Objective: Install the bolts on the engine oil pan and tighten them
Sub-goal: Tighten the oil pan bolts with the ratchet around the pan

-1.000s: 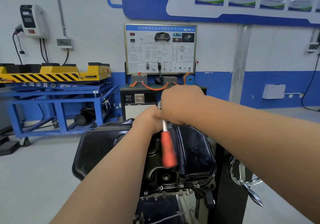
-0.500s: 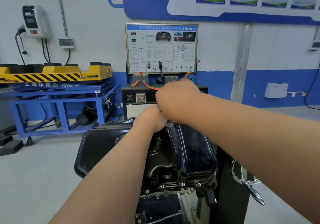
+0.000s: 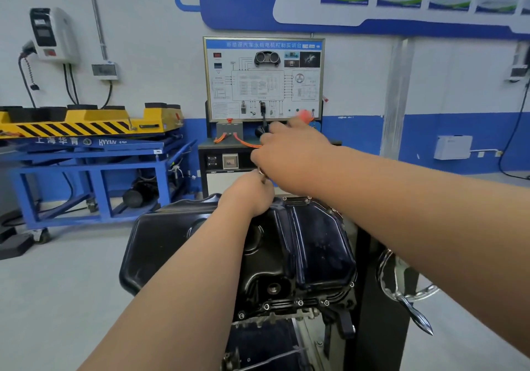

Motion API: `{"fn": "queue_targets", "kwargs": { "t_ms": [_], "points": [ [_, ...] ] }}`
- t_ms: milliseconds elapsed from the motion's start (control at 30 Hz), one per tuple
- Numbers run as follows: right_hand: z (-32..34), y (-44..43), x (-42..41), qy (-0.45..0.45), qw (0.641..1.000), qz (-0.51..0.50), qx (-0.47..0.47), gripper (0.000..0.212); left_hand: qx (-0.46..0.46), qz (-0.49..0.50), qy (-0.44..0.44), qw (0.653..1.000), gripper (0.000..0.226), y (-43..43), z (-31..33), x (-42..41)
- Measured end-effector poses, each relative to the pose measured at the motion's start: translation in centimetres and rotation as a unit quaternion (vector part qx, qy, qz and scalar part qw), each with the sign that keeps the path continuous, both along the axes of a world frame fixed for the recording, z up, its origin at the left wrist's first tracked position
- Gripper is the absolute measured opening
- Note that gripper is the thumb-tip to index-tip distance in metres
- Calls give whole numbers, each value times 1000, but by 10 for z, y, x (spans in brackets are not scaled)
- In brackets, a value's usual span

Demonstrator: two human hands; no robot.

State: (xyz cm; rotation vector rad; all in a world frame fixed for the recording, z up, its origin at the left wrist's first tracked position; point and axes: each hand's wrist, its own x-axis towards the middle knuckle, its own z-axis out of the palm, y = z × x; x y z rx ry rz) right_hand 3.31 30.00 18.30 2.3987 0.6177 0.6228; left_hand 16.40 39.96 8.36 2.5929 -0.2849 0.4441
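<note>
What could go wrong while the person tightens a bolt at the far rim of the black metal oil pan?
1. The left hand wraps the head of the orange-handled ratchet wrench and hides the bolt; if badly seated, the wrench could slip unnoticed.
2. The right hand grips the handle right beside the left one; a slip could knock knuckles together or against the black metal oil pan.

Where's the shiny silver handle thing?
In the head view, the silver crank handle sticks out low on the right, just right of the black oil pan and below the person's right arm.
</note>
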Motion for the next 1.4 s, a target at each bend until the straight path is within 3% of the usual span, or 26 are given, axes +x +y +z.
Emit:
{"fn": "queue_targets", "kwargs": {
  "t_ms": [100,133,233,300,333,433,500,567,600,667,767,933,1067,1200,1400],
  "points": [
    [-5,3,2,-46,997,18,-58,16,21,4,-11,1000,27,2,-1,1],
    [-8,4,2,-38,999,7,-32,10,8,2,-1,1000,29,0,0,1],
    [-14,3,5,46,985,-75,148,37,-163,-57,79,982,35,-12,9,-5],
    [-17,4,7,83,968,-104,211,39,-191,-90,76,975,37,-15,10,-7],
    [-16,5,5,78,974,-94,193,34,-174,-88,66,979,33,-14,10,-10],
    [-6,1,-1,15,998,-11,54,10,-5,5,19,1000,23,-2,2,-10],
    [0,-2,2,-46,998,33,-22,20,26,23,6,999,26,1,1,-12],
    [-3,-1,4,-57,996,50,-37,12,14,21,5,1000,25,-1,3,-13],
    [-6,0,4,-45,998,32,-18,11,9,14,12,1000,24,-1,4,-16],
    [-12,-1,6,11,996,-31,85,29,-22,12,17,1000,18,-7,8,-15],
    [-21,0,9,56,977,-89,185,44,-46,80,71,993,27,-17,14,-13],
    [-11,1,4,6,992,-59,113,12,49,72,4,996,20,0,3,-27],
    [-9,2,4,-63,998,3,0,11,12,107,-23,994,14,-2,5,-27],
    [-11,4,8,-2,996,-50,71,34,34,73,-7,997,19,1,3,-23],
    [-7,6,10,13,994,-67,87,35,26,72,2,997,19,-1,6,-28]
  ]
}}
